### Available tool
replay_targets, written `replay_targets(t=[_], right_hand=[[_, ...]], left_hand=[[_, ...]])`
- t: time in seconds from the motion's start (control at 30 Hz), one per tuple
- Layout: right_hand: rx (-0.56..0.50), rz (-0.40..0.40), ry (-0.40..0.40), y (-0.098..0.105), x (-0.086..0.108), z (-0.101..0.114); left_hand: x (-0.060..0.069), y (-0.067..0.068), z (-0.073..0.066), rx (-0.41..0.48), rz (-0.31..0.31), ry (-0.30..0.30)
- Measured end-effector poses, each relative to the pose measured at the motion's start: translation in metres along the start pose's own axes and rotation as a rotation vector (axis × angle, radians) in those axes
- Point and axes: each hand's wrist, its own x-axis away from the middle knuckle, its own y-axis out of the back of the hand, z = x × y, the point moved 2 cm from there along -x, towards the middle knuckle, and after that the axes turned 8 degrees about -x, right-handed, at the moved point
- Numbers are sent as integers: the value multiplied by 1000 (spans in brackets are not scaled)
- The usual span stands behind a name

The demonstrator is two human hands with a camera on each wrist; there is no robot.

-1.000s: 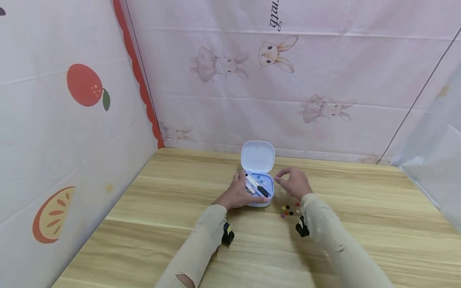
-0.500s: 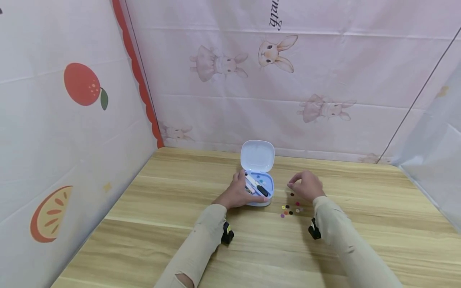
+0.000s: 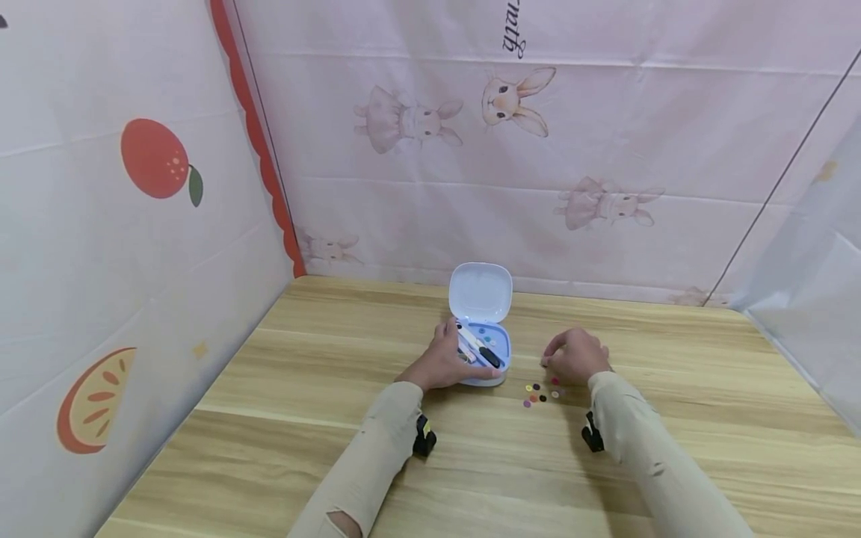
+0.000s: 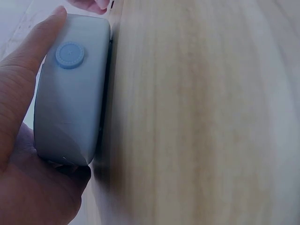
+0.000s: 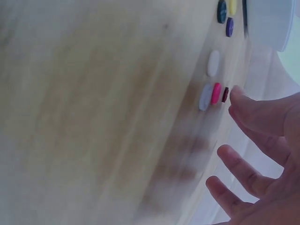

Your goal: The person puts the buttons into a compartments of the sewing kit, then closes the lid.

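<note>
A Snug Little Nook

I'm standing by a table point(image 3: 269, 448) that looks like wood, shut in on three sides. The back sheet point(image 3: 471, 217) is pink and creased, with bunnies point(image 3: 501, 101) lying sideways on it. The left sheet point(image 3: 74, 246) is white, with a red fruit point(image 3: 155, 158) and an orange slice point(image 3: 101, 396). A pale sheet point(image 3: 817, 291) is on the right. I can't tell if it's inside a home.

R. hand point(image 3: 577, 355) — shifted from beside the box point(image 3: 480, 293) to the rt. & toward the wearer, now just beside dk. red button point(image 5: 225, 94) — contact unclear.
</note>
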Motion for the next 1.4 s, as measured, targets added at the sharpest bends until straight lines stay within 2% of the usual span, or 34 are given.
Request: replay_targets(t=[0.13,0.5,0.87,1.13,1.4], right_hand=[[35,1,8,-2,-2,-4],[36,-4,10,-2,-2,-7],[84,-55,16,-3,-2,-6],[108,-85,53,-6,-8,-11],[109,-72,47,-7,-9,-7]], left_hand=[[0,-1,1,1,8,13],[0,-2,2,4,16,24],[-4,-3,3,-6,10,14],[-4,-3,3,-3,8,14],[-3,-2,1,3,8,15]])
